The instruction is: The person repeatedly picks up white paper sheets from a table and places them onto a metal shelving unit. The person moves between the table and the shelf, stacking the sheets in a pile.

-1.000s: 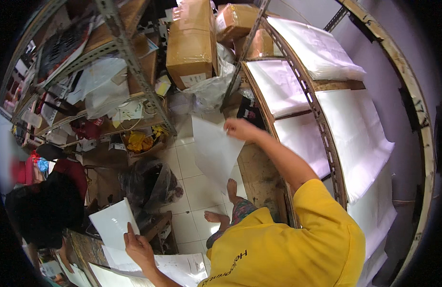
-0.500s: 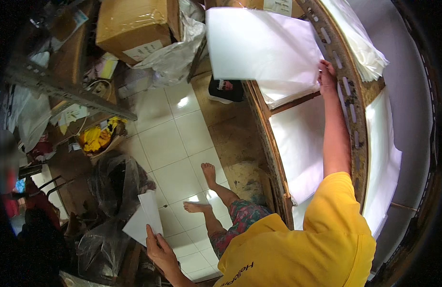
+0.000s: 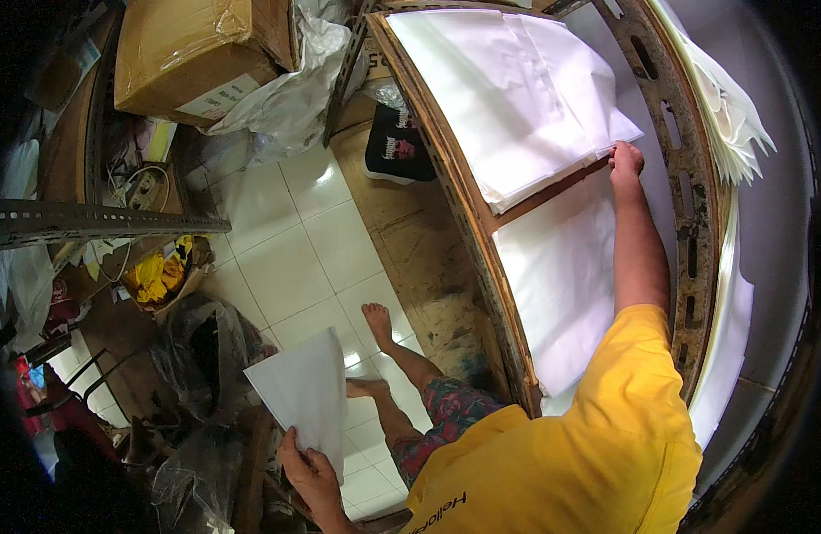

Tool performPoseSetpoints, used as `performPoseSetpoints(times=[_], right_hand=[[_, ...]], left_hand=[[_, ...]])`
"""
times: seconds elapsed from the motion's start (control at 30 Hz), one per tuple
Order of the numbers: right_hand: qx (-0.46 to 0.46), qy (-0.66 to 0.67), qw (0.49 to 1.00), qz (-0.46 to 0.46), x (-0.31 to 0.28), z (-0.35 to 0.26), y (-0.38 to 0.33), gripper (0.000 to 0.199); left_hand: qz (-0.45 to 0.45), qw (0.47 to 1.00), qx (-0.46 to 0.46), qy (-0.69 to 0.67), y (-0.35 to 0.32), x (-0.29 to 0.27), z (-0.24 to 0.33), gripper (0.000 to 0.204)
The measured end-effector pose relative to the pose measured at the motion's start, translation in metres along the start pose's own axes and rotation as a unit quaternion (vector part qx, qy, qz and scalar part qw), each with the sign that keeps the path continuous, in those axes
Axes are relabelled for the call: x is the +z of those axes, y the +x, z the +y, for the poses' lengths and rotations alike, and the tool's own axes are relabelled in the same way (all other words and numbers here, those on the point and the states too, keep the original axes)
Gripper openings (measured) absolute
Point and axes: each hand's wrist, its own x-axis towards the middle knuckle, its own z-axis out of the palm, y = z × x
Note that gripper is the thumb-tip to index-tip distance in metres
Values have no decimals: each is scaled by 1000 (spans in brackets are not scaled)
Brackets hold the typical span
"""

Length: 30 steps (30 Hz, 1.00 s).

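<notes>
While the right arm is stretched out along the shelving, the right hand (image 3: 626, 162) is seen in the head view with its fingers curled down onto the near corner of a stack of white sheets (image 3: 517, 98) lying on the upper shelf of a wooden rack (image 3: 446, 178); the corner appears pinched, though whether a single sheet or several are gripped cannot be told. A second layer of white sheets (image 3: 562, 276) is recorded on the shelf directly below, and more white sheets (image 3: 729, 107) overhang a perforated metal upright (image 3: 686, 187) further right. The left hand (image 3: 311, 470) is held low, well apart from the rack, closed on the bottom edge of a loose white sheet (image 3: 302, 396) that stands tilted above the tiled floor (image 3: 286, 258). Two bare feet (image 3: 375, 325) are noted on the tiles just beside the rack's base. A yellow shirt (image 3: 571, 445) fills the lower right. A taped cardboard box (image 3: 197, 53) and crumpled clear plastic (image 3: 290, 93) are seen at the upper left, a slotted metal bar (image 3: 99, 222) crosses at the left, and a small black item (image 3: 394, 142) lies on the floor against the rack.
</notes>
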Motion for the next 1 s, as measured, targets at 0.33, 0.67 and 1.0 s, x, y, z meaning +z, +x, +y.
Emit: performPoseSetpoints(times=[0.33,0.67,1.0], right_hand=[[-70,12,997,-18,-8,24,7,11],[-305,27,951,27,41,-22,-112,27],[-175,-134,510,-832,-36,-25,-594,50]], left_hand=[[-24,997,-75,-18,-10,9,-13,30],[26,996,-75,-27,-30,7,-4,19],[69,995,14,-66,-95,19,-8,17]])
